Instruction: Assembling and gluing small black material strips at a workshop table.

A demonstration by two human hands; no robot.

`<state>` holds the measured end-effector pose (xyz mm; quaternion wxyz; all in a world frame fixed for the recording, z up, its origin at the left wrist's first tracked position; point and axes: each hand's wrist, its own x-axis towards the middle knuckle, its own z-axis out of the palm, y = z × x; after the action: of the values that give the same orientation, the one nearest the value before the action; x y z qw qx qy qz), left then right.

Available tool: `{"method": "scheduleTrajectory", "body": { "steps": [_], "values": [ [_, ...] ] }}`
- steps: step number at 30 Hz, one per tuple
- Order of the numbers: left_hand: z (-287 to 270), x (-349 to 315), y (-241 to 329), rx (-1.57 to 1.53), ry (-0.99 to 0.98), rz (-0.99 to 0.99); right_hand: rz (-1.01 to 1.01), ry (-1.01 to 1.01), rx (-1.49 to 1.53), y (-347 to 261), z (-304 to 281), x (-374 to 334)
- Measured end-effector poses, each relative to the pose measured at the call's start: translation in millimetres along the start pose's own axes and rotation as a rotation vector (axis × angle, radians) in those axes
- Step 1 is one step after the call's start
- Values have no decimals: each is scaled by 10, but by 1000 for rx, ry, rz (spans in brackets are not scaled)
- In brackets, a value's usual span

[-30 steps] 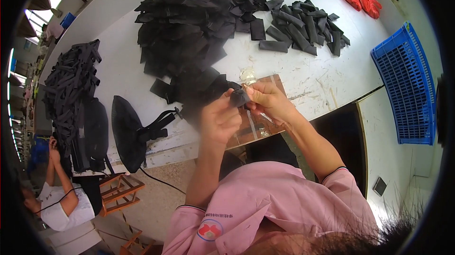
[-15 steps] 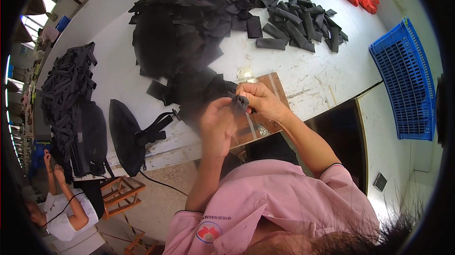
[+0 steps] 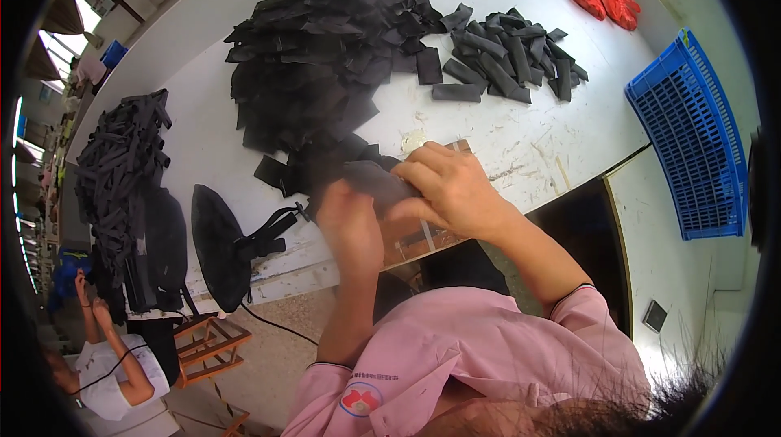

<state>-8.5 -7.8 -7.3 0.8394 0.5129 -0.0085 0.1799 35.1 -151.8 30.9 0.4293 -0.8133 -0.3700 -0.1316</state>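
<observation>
Both hands are at a dark grey fabric piece (image 3: pixel 378 182), stretched between them just above the table's near edge. My right hand (image 3: pixel 452 195) is closed on its right end, with the thumb below and fingers on top. At the left end, my left hand (image 3: pixel 350 224) is closed on the same piece, blurred by motion. Under the hands lies a brown wooden board (image 3: pixel 404 245) with tape strips. Beyond them rises a large heap of flat black fabric pieces (image 3: pixel 317 63), and right of it a smaller pile of rolled, tube-like fabric pieces (image 3: pixel 508 55).
On the left lie a heap of narrow black strips (image 3: pixel 122 169) and a black padded piece with straps (image 3: pixel 218 246). A blue plastic crate (image 3: pixel 691 136) leans at the right; red plastic bags (image 3: pixel 598 0) sit in the far right corner. A co-worker (image 3: pixel 118 364) works at lower left.
The fabric piece, bunched up between my fingers before, is now drawn out lengthwise. My left hand has moved left and my right hand has turned over the piece. The view has shifted slightly.
</observation>
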Motion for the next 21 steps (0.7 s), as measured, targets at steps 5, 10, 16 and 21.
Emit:
{"method": "scheduleTrajectory", "body": {
  "steps": [5, 10, 16, 21],
  "values": [
    [29, -65, -132, -57, -87, -52, -27, -93, -216, 240, 236, -255],
    [29, 131, -120, 78, -276, -54, 5, -75, -208, 189, 168, -190],
    [98, 244, -145, 265, -408, -321, 106, 12, 173, 524, 440, -454],
    [236, 210, 102, 671, -422, 62, 103, 18, 188, 544, 484, -508]
  ]
}}
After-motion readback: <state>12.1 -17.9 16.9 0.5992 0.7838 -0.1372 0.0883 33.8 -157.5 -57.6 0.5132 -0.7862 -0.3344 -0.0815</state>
